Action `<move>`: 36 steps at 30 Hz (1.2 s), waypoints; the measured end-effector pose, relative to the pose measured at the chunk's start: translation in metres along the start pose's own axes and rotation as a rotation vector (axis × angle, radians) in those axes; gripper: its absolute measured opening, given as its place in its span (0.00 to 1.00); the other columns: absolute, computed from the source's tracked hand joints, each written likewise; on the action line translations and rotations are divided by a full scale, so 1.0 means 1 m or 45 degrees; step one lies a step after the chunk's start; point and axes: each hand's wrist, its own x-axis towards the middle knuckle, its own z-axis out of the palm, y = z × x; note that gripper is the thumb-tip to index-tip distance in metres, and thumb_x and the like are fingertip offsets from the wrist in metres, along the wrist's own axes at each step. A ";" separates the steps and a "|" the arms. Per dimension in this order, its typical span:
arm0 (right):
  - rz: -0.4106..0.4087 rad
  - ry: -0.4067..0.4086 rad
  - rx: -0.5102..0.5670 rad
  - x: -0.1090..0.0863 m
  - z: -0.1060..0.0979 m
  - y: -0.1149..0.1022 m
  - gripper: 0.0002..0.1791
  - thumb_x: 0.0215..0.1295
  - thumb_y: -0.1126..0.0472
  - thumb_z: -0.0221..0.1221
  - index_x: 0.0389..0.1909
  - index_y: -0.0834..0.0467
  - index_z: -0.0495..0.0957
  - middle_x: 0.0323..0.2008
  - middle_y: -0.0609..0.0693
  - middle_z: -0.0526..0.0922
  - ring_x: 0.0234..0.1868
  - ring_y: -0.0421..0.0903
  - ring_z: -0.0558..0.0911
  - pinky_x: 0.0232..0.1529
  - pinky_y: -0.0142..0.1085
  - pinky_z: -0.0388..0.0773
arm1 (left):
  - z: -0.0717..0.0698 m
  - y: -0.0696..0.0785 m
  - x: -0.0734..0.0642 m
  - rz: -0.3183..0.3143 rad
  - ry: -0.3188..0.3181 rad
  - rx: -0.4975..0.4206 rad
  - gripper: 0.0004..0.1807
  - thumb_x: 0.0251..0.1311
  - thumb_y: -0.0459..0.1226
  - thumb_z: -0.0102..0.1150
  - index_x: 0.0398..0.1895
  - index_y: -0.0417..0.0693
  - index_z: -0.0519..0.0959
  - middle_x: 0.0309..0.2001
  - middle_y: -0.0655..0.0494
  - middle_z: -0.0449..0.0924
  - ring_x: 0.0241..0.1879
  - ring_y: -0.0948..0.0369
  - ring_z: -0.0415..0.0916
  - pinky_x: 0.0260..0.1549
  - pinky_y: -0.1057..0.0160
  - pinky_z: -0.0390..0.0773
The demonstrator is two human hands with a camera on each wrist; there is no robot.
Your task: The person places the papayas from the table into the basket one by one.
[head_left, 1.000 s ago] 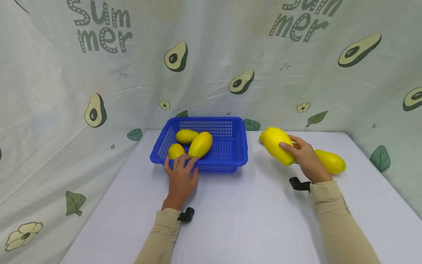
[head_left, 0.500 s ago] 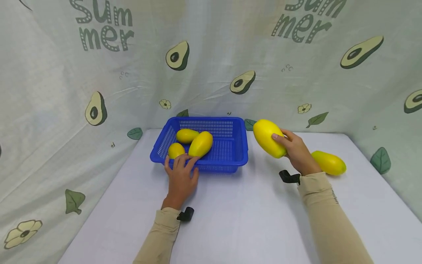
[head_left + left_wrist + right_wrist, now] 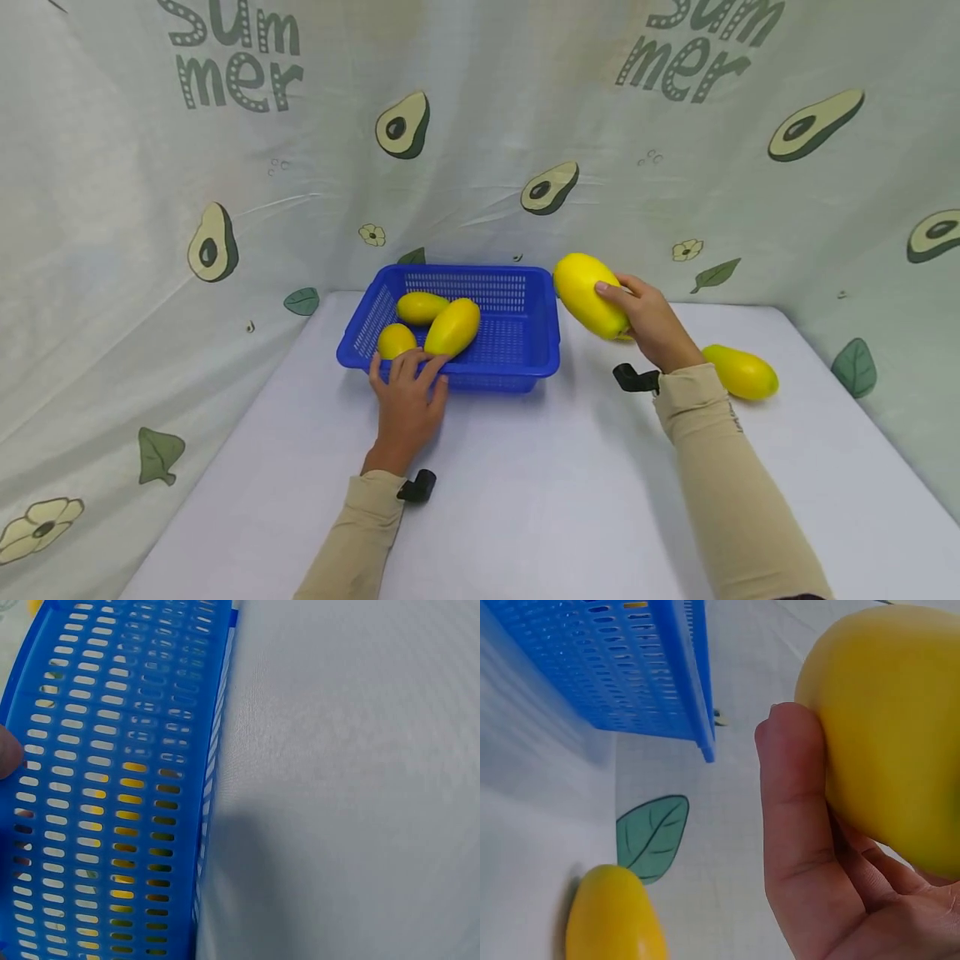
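A blue plastic basket with slotted walls stands toward the back of the table, three yellow mangoes lying in its left half. My left hand grips its front rim, fingers over the edge and thumb against the outer wall. My right hand holds a large yellow mango in the air just right of the basket, with the thumb along its side in the right wrist view. Through the wall slots, yellow fruit shows in the left wrist view.
Another mango lies on the white tabletop at the right. One more rests on the table below the held mango, mostly hidden in the head view. A patterned cloth hangs behind the table.
My right hand has carried its mango leftward and up, closer to the basket's right side. The left hand keeps its grip on the rim.
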 end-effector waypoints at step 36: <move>0.014 -0.155 -0.285 0.058 0.035 -0.040 0.47 0.63 0.37 0.64 0.76 0.53 0.59 0.59 0.60 0.72 0.50 0.58 0.76 0.48 0.46 0.78 | -0.001 0.000 -0.001 0.022 -0.015 0.058 0.15 0.67 0.41 0.57 0.54 0.53 0.83 0.51 0.51 0.77 0.59 0.50 0.69 0.64 0.28 0.42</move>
